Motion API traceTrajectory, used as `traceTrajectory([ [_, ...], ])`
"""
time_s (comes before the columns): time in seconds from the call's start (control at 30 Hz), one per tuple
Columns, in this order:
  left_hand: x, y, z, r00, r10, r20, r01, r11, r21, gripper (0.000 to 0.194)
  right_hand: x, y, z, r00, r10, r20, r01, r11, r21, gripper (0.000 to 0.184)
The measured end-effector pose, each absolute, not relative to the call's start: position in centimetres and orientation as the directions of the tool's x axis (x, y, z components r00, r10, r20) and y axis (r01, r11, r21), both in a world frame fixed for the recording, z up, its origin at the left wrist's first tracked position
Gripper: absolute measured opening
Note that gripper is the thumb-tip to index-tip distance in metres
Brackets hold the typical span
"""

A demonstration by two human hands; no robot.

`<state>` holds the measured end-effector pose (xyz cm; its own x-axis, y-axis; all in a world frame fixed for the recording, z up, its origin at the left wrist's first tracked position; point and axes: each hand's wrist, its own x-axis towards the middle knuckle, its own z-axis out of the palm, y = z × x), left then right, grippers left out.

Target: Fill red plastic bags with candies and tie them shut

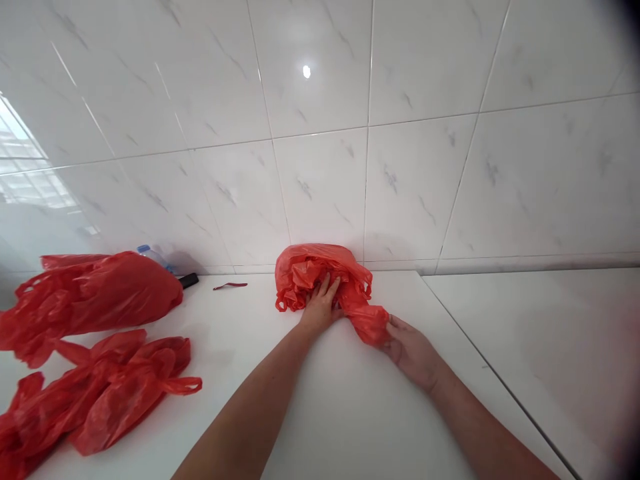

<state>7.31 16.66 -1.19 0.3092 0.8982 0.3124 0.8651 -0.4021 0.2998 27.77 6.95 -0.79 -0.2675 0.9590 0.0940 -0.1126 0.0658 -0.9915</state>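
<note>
Red plastic bag [323, 263] between both hands [321, 308], unlabelled.

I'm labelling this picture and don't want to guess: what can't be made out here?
All in the head view:
- Inside of the middle red bag: hidden by its folds.
- Left hand: some fingertips hidden in the plastic.
- Right hand: some fingertips hidden by the bag's end.
- Blue-capped bottle: mostly behind the upper left bag.
- Lower left bags: cut off by the left edge.
- Dark object: too small to identify.
</note>
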Motion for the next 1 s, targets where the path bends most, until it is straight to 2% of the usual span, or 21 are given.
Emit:
traceTrajectory([
  [0.07,7.2,16.8,-1.5,0.322,0.89,0.324,0.852,-0.421,0.31,0.082,28.3,7.2,-0.6,-0.316,0.948,0.038,-0.323,-0.07,-0.944,0.028],
  [0.13,7.0,17.0,-1.7,0.323,0.885,0.336,0.845,-0.43,0.317,0.079,28.1,6.9,-0.5,-0.382,0.924,-0.004,-0.448,-0.189,-0.874,0.028],
  [0.23,6.9,17.4,-2.1,0.311,0.885,0.347,0.844,-0.425,0.327,0.073,26.6,5.1,-0.5,-0.529,0.846,-0.067,-0.408,-0.323,-0.854,0.021],
  [0.33,6.9,18.0,-2.4,0.296,0.89,0.347,0.847,-0.412,0.335,0.072,25.4,2.4,-0.6,-0.695,0.703,-0.149,-0.269,-0.446,-0.853,0.022],
  [0.4,7.0,18.2,-2.4,0.284,0.892,0.352,0.85,-0.404,0.338,0.076,25.6,0.7,-0.7,-0.762,0.623,-0.177,-0.185,-0.471,-0.862,0.026],
  [0.47,7.2,18.1,-2.3,0.271,0.89,0.367,0.852,-0.399,0.339,0.077,26.6,-0.3,-0.6,-0.773,0.612,-0.165,-0.186,-0.467,-0.865,0.029],
  [0.53,7.3,17.7,-1.9,0.262,0.882,0.392,0.85,-0.403,0.339,0.07,28.4,-0.4,-0.6,-0.681,0.719,-0.135,-0.287,-0.432,-0.855,0.03],
  [0.63,7.3,16.1,-1.3,0.259,0.853,0.453,0.831,-0.436,0.345,0.053,31.9,0.8,-0.6,-0.326,0.933,-0.155,-0.449,-0.297,-0.843,0.025],
  [0.7,7.1,14.4,-1.0,0.263,0.827,0.496,0.806,-0.472,0.359,0.044,34.1,1.8,-0.8,-0.092,0.98,-0.177,-0.487,-0.2,-0.85,0.021],
  [0.77,6.8,12.5,-0.8,0.283,0.803,0.524,0.769,-0.517,0.377,0.04,35.6,2.6,-0.9,0.031,0.983,-0.181,-0.498,-0.142,-0.855,0.02],
  [0.87,6.4,9.4,-0.7,0.371,0.76,0.533,0.691,-0.61,0.389,0.045,36.3,2.7,-0.8,0.05,0.981,-0.189,-0.492,-0.141,-0.859,0.022],
  [1.0,6.5,5.6,-0.8,0.555,0.685,0.473,0.524,-0.729,0.441,0.089,35.1,1.9,-0.3,-0.097,0.976,-0.196,-0.436,-0.219,-0.873,0.033],
])
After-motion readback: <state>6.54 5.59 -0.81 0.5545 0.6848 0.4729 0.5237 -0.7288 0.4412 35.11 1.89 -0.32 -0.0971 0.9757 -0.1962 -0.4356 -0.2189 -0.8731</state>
